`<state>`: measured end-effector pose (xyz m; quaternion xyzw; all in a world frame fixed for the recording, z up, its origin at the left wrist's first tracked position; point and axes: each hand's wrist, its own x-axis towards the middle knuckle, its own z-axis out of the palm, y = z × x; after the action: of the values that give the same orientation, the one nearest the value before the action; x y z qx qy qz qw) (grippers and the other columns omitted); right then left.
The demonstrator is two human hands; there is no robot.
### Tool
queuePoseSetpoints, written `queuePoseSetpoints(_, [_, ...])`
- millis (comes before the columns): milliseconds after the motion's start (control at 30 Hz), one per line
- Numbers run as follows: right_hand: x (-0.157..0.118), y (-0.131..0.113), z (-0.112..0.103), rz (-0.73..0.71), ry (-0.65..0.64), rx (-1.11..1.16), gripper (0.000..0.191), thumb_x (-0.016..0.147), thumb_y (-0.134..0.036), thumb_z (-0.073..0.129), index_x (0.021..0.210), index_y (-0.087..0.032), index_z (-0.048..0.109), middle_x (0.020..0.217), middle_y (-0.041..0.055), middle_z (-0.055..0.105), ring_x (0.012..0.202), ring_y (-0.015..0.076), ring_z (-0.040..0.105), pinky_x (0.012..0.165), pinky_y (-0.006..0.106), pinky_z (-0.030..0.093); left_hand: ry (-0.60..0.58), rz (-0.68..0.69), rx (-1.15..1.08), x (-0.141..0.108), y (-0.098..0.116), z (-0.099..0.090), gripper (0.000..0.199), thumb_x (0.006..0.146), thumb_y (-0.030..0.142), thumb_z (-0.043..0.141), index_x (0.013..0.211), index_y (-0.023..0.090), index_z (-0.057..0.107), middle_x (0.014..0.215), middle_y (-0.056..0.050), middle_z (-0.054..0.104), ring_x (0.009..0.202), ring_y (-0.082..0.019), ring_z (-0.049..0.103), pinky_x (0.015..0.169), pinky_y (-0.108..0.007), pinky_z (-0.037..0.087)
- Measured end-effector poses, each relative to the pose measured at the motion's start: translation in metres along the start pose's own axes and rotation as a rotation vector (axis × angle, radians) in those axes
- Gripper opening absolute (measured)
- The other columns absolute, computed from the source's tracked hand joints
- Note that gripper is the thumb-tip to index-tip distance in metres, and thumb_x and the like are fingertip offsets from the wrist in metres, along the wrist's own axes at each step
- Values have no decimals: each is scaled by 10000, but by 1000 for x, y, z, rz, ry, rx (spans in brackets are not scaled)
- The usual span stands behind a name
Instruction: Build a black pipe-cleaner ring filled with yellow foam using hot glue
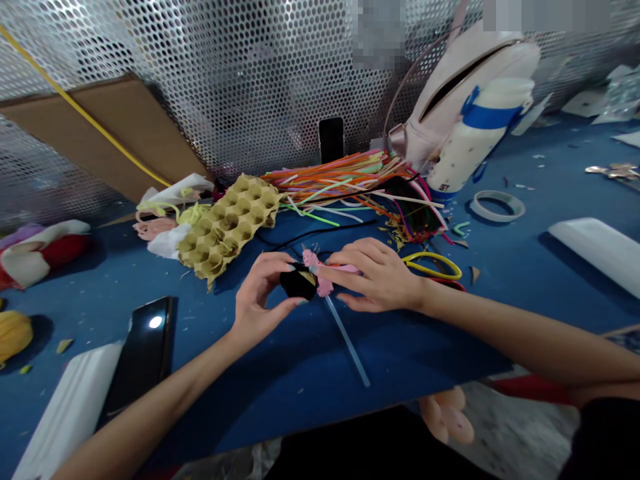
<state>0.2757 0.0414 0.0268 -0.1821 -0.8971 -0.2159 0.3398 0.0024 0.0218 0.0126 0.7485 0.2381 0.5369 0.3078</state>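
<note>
My left hand (pixel 257 293) holds a small black rounded piece (pixel 296 285) between thumb and fingers, and a tan patch shows on its right side. Against that side is a pink fuzzy piece (pixel 325 285), with my right hand (pixel 377 277) closed on it and the index fingertip at the edge of the black piece. Something orange shows partly under the right fingers. A translucent stick (pixel 349 343) lies on the table just below the hands. Right of my right wrist is a tool with yellow loop handles (pixel 435 265), partly hidden by the forearm.
Behind the hands are an egg carton (pixel 230 223) and a heap of coloured pipe cleaners (pixel 340 177). A bottle (pixel 480 137) leans by a pale bag (pixel 465 80). A tape roll (pixel 497 206) lies right; a dark phone (pixel 143 353) lies left. Perforated metal (pixel 260 80) stands behind.
</note>
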Motion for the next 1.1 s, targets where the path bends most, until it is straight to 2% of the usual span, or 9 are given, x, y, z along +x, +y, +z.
queuePoseSetpoints(200, [-1, -1, 1, 63, -11, 140, 432, 1049, -376, 501, 1428, -193, 600, 1194, 91, 713, 1120, 244, 601, 941, 391, 474, -10, 21, 1, -1, -2, 0, 501, 835, 170, 850, 1277, 246, 627, 1242, -110, 613, 1135, -201, 649, 854, -297, 625])
queuePoseSetpoints(333, [-2, 0, 0, 82, -22, 246, 436, 1035, -350, 518, 1442, -206, 583, 1220, 98, 702, 1138, 249, 596, 970, 408, 473, -21, 47, 35, -2, -3, -1, 506, 822, 158, 856, 1267, 250, 634, 1252, -115, 617, 1158, -221, 654, 890, -341, 632])
queuePoseSetpoints(533, [-2, 2, -1, 40, 2, 240, 398, 1036, -334, 515, 1408, -220, 600, 1221, 81, 708, 1149, 241, 593, 981, 401, 463, -48, 97, 63, -5, -4, -4, 554, 801, 117, 852, 1287, 266, 631, 1258, -119, 622, 1172, -250, 661, 894, -405, 652])
queuePoseSetpoints(733, [0, 2, -4, 14, 12, 228, 365, 1036, -331, 516, 1372, -229, 613, 1205, 64, 710, 1121, 229, 590, 981, 385, 463, -71, 124, 62, -8, -7, -5, 596, 783, 95, 855, 1302, 281, 628, 1278, -133, 607, 1156, -284, 702, 954, -519, 655])
queuePoseSetpoints(1100, [-1, 2, -3, 17, 6, 244, 366, 1034, -331, 517, 1373, -237, 622, 1201, 64, 710, 1134, 229, 588, 984, 387, 462, -68, 134, 92, -9, -8, -5, 608, 796, 138, 859, 1326, 301, 610, 1272, -126, 621, 1173, -277, 683, 924, -495, 671])
